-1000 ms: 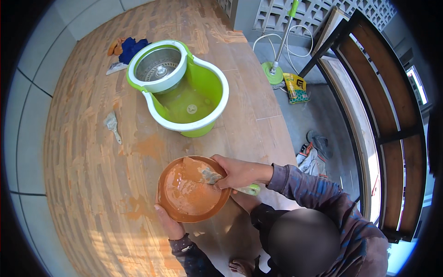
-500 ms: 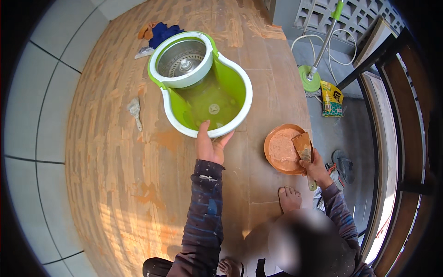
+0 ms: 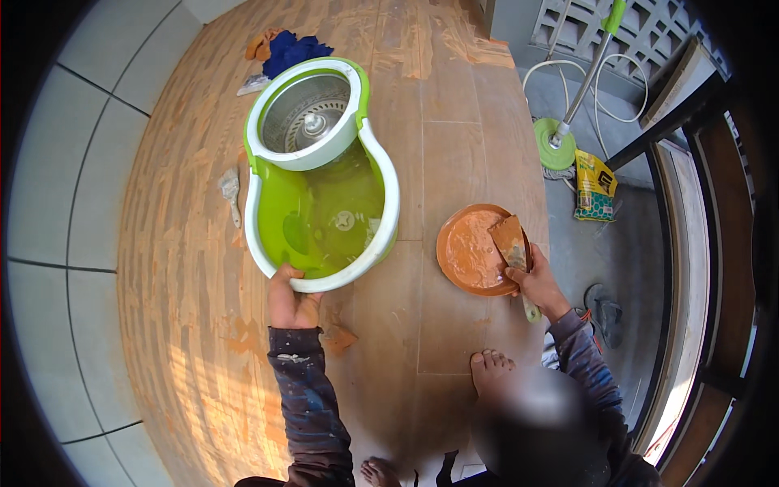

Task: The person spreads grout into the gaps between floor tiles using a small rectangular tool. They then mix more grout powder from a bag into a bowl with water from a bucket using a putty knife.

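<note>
My left hand [image 3: 294, 299] grips the white front rim of a green mop bucket [image 3: 296, 219], which holds cloudy water and a steel spin basket [image 3: 292, 114] at its back. My right hand [image 3: 537, 284] holds the side of a terracotta-coloured dish [image 3: 461, 256] with wet orange paste, together with a scraper [image 3: 507, 237] whose orange-smeared blade rests over the dish and whose pale green handle points toward me. A pale brush [image 3: 230, 193] lies on the floor left of the bucket.
Orange-streaked floor tiles [image 3: 178, 243] meet a tiled wall [image 3: 57, 187] at left. Cloths [image 3: 288, 53] lie behind the bucket. At right are a spin mop [image 3: 552, 130], hose, yellow bag [image 3: 595, 187], sandals [image 3: 602, 312] and a dark metal-framed gate [image 3: 722, 243]. My bare foot [image 3: 491, 373] is below the dish.
My left hand left the dish for the bucket's rim, and the bucket has turned and moved left and toward me. My right hand has carried the dish and scraper to the right.
</note>
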